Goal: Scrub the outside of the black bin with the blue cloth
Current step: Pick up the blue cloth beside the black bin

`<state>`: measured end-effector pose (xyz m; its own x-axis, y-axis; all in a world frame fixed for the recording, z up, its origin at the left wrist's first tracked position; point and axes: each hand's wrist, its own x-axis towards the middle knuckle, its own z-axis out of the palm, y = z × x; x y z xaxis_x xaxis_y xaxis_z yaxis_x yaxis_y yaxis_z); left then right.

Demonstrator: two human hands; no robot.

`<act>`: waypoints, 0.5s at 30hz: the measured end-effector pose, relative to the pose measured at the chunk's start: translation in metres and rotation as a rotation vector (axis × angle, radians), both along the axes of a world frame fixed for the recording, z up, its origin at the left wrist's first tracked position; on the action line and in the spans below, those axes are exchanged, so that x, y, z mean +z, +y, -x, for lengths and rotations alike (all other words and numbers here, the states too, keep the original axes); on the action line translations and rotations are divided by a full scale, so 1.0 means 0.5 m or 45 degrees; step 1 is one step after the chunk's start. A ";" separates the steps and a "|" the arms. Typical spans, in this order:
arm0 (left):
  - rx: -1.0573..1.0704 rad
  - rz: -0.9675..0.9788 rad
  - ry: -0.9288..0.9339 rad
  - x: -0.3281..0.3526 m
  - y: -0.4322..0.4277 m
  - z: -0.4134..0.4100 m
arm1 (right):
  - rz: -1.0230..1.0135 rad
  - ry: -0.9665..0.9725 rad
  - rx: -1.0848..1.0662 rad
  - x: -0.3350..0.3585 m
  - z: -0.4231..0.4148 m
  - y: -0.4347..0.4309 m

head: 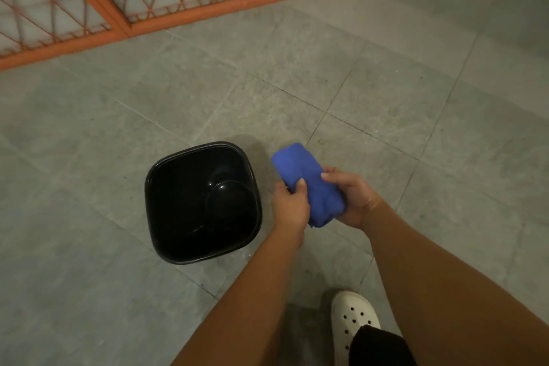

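Grey tiled floor [386, 83] carried an upright black bin [157, 187], nothing visible inside.
Just right of the bin, left hand [289, 206] and right hand [355, 197] both gripped the folded blue cloth [306, 184].

A grey tiled floor [386, 83] runs up to an orange metal fence [208, 12] (with criss-cross bars). One white shoe [350, 318] with little holes stands on the floor.
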<state>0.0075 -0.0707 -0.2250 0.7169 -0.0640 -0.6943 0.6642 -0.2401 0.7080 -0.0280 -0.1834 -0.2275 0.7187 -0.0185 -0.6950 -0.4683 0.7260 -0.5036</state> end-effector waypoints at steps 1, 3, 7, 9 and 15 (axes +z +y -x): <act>-0.005 0.021 -0.032 0.018 0.007 0.000 | -0.025 -0.025 -0.018 0.016 0.003 0.003; 0.015 0.087 -0.087 0.048 0.023 0.000 | -0.033 -0.072 -0.031 0.040 0.010 0.010; 0.046 0.155 -0.132 0.091 0.052 -0.001 | -0.065 -0.088 -0.092 0.072 0.010 0.046; 0.029 0.169 -0.098 0.111 0.066 0.005 | -0.093 -0.098 -0.117 0.093 0.004 0.068; -0.164 0.242 -0.109 0.141 0.109 0.001 | -0.197 -0.199 -0.161 0.134 -0.008 0.109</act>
<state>0.0067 -0.0163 -0.1547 0.7500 -0.2822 -0.5982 0.5723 -0.1764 0.8008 -0.0241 -0.1291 -0.1605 0.8165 -0.0173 -0.5771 -0.2938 0.8480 -0.4411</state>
